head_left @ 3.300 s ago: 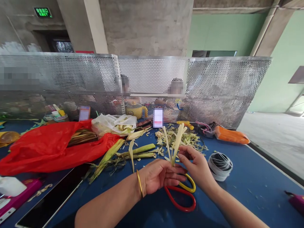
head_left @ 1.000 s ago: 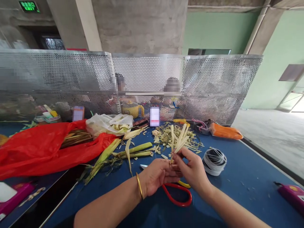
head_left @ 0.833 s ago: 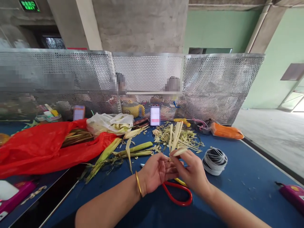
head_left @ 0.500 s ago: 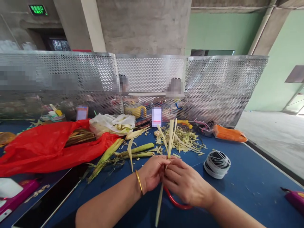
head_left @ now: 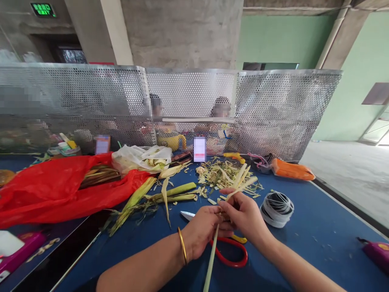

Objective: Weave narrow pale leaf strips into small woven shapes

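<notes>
My left hand [head_left: 200,231], with a gold bangle at the wrist, pinches a bundle of pale corn husk strips [head_left: 242,180]. My right hand [head_left: 244,211] is closed on the same bundle, its fingers just above the left fingertips. The strips fan out up and to the right, while one long narrow end hangs down toward the table's near edge. Under my hands lie scissors [head_left: 243,263] with red handles, their blade tip showing to the left of my left hand. A small yellow piece [head_left: 240,239] shows beside the handles, partly hidden.
Husk scraps [head_left: 219,172] are heaped ahead, with green husks [head_left: 173,192] to the left beside a red plastic bag [head_left: 54,186]. A ball of whitish twine [head_left: 277,209] stands right. Behind are a phone [head_left: 199,149], an orange packet [head_left: 291,169] and a perforated metal screen [head_left: 191,91] with people beyond.
The husk bundle has tipped from upright to the right. My right hand has turned and shifted slightly up and right, and more of the scissors shows.
</notes>
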